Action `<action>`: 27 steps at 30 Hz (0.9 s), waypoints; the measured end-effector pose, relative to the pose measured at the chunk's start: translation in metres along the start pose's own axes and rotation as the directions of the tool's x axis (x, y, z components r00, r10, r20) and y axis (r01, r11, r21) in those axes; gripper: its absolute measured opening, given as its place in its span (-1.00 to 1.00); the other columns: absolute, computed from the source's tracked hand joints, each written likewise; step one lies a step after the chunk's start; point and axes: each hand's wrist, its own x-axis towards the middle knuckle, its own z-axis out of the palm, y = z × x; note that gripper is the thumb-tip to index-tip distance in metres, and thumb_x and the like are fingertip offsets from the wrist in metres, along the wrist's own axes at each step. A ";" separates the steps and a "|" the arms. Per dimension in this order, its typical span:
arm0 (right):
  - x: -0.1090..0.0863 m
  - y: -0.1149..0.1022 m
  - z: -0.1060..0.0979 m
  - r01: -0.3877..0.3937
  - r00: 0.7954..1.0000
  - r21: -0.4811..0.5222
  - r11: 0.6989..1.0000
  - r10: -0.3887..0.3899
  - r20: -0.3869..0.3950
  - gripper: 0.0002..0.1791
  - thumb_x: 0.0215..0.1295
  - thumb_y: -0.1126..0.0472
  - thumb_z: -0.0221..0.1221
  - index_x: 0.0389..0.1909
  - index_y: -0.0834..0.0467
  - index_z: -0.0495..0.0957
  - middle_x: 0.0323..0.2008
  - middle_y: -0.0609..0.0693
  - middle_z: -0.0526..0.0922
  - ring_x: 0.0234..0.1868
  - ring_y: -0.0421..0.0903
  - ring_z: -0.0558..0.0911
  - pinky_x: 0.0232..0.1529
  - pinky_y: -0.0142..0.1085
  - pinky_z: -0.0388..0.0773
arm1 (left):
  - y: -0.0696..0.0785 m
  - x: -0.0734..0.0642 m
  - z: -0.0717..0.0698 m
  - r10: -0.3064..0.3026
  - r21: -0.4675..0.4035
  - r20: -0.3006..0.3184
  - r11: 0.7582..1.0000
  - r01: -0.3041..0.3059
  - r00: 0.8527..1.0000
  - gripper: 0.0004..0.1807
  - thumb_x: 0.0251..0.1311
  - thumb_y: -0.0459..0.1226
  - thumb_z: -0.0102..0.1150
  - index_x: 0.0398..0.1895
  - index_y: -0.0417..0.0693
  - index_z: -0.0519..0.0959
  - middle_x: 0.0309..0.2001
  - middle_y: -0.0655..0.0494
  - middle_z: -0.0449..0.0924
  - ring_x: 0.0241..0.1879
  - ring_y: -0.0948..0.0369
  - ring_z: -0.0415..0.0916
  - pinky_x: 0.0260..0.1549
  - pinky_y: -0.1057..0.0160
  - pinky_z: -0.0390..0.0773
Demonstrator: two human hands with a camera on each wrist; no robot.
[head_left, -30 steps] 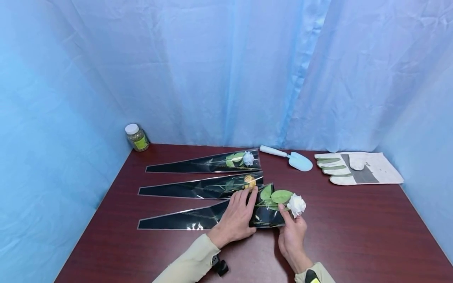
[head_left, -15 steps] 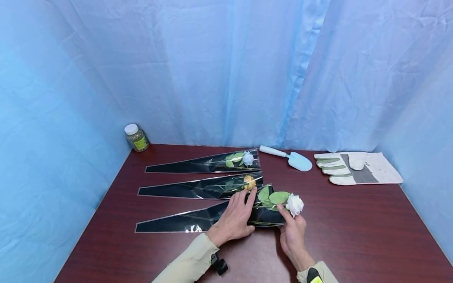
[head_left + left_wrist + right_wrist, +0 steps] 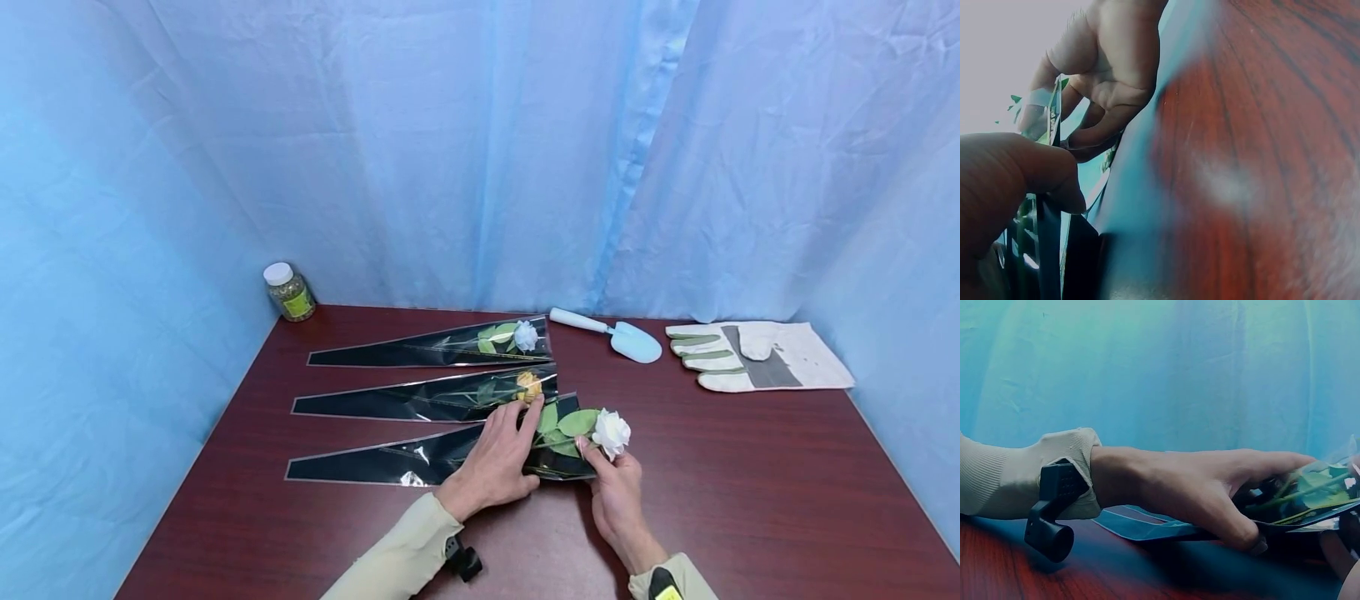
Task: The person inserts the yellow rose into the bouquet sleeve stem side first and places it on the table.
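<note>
A white rose (image 3: 611,432) with green leaves lies partly inside the nearest black flower sleeve (image 3: 360,467), its bloom beyond the sleeve's wide mouth. My left hand (image 3: 491,462) grips that sleeve across its wide part, thumb at the near edge and fingers over the top; the right wrist view shows this left hand (image 3: 1179,487) from the side. My right hand (image 3: 618,500) pinches the rose just below its bloom, thumb on top. In the left wrist view, the fingers of the right hand (image 3: 1107,69) close around the sleeve's mouth edge. The lower stem is hidden under my left hand.
Behind lie two more black sleeves, one with a yellow rose (image 3: 528,386), the other with a pale blue rose (image 3: 526,337). Farther back are a light blue trowel (image 3: 636,342), a work glove (image 3: 761,358) and a white-capped jar (image 3: 290,292). Blue curtains (image 3: 450,150) enclose the table.
My right hand has moved slightly left, and the white rose has slid deeper into the sleeve. The left hand stays nearly in place while the sleeve's narrow end has shifted a little.
</note>
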 end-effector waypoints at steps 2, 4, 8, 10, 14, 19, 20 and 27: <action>0.000 0.000 -0.001 0.000 1.000 -0.009 1.000 0.000 0.031 -0.70 0.36 0.44 0.14 -0.22 -0.05 0.67 -0.25 -0.26 0.72 -0.21 -0.39 0.68 -0.11 -0.51 0.63 | -0.001 0.000 0.000 0.000 -0.001 -0.009 1.000 0.000 1.000 0.27 -0.19 -0.07 0.56 0.59 -0.12 -0.01 0.32 -0.11 0.32 0.28 0.02 0.33 0.38 0.04 0.34; 0.001 -0.001 -0.002 0.010 0.999 -0.014 1.000 -0.009 0.049 -0.72 0.37 0.43 0.14 -0.20 -0.05 0.64 -0.28 -0.27 0.71 -0.25 -0.39 0.66 -0.18 -0.53 0.61 | -0.001 0.000 -0.001 -0.002 -0.002 -0.020 1.000 0.002 1.000 0.26 -0.18 -0.07 0.55 0.59 -0.13 0.00 0.31 -0.11 0.33 0.26 0.02 0.34 0.36 0.05 0.36; 0.003 -0.005 -0.004 0.050 0.993 -0.007 0.999 -0.049 0.111 -0.76 0.40 0.42 0.10 -0.13 0.01 0.57 -0.31 -0.24 0.69 -0.32 -0.35 0.66 -0.35 -0.45 0.62 | -0.003 0.001 -0.004 -0.022 -0.015 -0.022 1.000 0.022 1.000 0.25 -0.16 -0.06 0.54 0.59 -0.11 -0.01 0.31 -0.11 0.32 0.27 0.02 0.33 0.32 0.06 0.39; 0.004 -0.008 -0.005 0.073 0.985 -0.015 0.997 -0.070 0.157 -0.77 0.42 0.42 0.07 -0.09 0.03 0.53 -0.30 -0.23 0.68 -0.33 -0.32 0.67 -0.40 -0.39 0.65 | -0.004 0.002 -0.005 -0.032 -0.026 -0.021 0.999 0.032 0.999 0.25 -0.16 -0.06 0.54 0.59 -0.09 -0.01 0.30 -0.10 0.33 0.27 0.02 0.33 0.30 0.07 0.41; 0.006 -0.015 -0.008 0.129 0.963 -0.040 0.991 -0.116 0.244 -0.74 0.44 0.42 0.01 0.03 0.07 0.41 -0.24 -0.20 0.69 -0.28 -0.27 0.72 -0.40 -0.26 0.71 | -0.005 0.002 -0.006 -0.039 -0.039 -0.019 0.999 0.038 0.999 0.25 -0.14 -0.07 0.54 0.59 -0.07 -0.04 0.30 -0.07 0.33 0.26 0.04 0.33 0.29 0.07 0.41; 0.010 -0.025 -0.016 0.207 0.930 -0.115 0.971 -0.159 0.332 -0.70 0.53 0.32 -0.15 0.18 -0.02 0.24 -0.12 -0.24 0.62 -0.19 -0.28 0.71 -0.33 -0.25 0.72 | -0.005 0.002 -0.007 -0.038 -0.036 -0.024 0.999 0.037 0.999 0.25 -0.13 -0.07 0.53 0.59 -0.06 -0.05 0.29 -0.07 0.33 0.26 0.04 0.33 0.28 0.08 0.42; 0.011 -0.028 -0.017 0.222 0.923 -0.144 0.964 -0.160 0.351 -0.70 0.55 0.27 -0.18 0.19 -0.06 0.23 -0.10 -0.27 0.60 -0.17 -0.30 0.69 -0.29 -0.28 0.71 | -0.005 0.002 -0.007 -0.038 -0.035 -0.024 0.999 0.037 0.999 0.24 -0.13 -0.07 0.53 0.59 -0.06 -0.04 0.29 -0.07 0.33 0.26 0.04 0.34 0.28 0.08 0.42; 0.015 -0.042 -0.025 0.337 0.855 -0.313 0.888 -0.150 0.497 -0.69 0.60 0.14 -0.29 0.25 -0.06 0.22 -0.01 -0.29 0.46 -0.11 -0.40 0.52 -0.19 -0.42 0.50 | -0.005 0.002 -0.008 -0.041 -0.045 -0.024 0.998 0.040 0.999 0.21 -0.10 -0.07 0.50 0.59 -0.06 -0.03 0.29 -0.05 0.34 0.24 0.07 0.34 0.27 0.09 0.42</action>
